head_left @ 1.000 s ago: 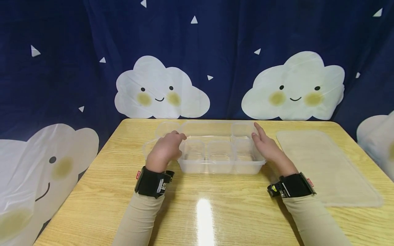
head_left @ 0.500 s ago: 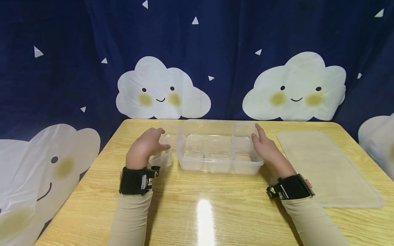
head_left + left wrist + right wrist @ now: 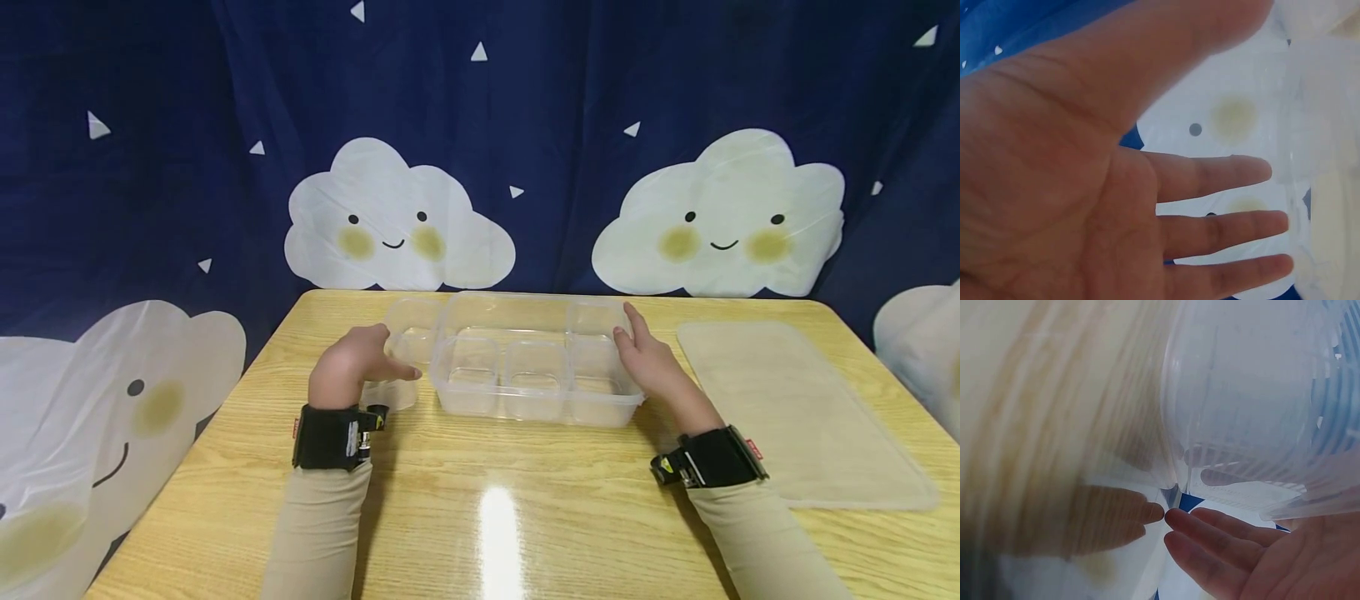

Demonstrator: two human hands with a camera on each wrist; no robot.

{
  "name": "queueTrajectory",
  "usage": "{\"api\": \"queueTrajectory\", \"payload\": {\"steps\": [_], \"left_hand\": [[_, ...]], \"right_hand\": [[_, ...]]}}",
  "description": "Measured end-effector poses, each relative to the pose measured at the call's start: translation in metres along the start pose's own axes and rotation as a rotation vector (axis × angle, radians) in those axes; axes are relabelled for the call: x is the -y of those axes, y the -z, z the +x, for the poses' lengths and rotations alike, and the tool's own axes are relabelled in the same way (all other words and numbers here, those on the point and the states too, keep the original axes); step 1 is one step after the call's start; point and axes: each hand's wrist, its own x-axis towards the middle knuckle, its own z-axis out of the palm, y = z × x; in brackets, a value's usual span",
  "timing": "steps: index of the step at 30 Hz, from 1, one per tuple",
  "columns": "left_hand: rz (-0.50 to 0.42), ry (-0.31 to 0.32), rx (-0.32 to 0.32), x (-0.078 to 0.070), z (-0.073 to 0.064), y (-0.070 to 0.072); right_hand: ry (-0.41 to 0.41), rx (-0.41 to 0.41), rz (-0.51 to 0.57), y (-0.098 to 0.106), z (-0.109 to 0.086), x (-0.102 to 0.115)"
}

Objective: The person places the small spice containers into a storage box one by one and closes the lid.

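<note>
A person in beige sleeves [image 3: 318, 525] sits or stands at a wood-grained desk [image 3: 577, 517], where a large clear plastic container [image 3: 510, 312] is the central thing. Inside the container, three small clear tubs [image 3: 536, 371] form a row along the front, with a fourth in its rear right corner. Just left of the container are two more: a near tub [image 3: 393, 397] and a far tub [image 3: 414, 327].

Of the person's two hands, the left hand [image 3: 356, 362] is at the near tub, thumb and fingers spread and holding nothing; I cannot tell whether it touches the plastic. The right hand [image 3: 648, 358] lies along the container's right wall, fingers extended, seemingly resting against it without clasping it. Each wrist wears a black strap [image 3: 330, 437].

To the right of the container lies a flat translucent sheet [image 3: 802, 408]. Behind the container hangs a navy curtain [image 3: 547, 108] printed with smiling white clouds [image 3: 397, 225] and small white triangles.
</note>
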Motion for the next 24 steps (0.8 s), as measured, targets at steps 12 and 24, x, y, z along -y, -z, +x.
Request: {"api": "queueTrajectory", "payload": {"steps": [12,24], "left_hand": [[0.017,0.066,-0.02,0.0008,0.0003,0.0004],[0.002,0.077,-0.029,0.0041,0.0053,-0.0053]], "right_hand": [[0.011,0.007,0.007,0.0003,-0.0006,-0.0004],[0.025,0.005,-0.01,-0.0009,0.0031,-0.0049]]}}
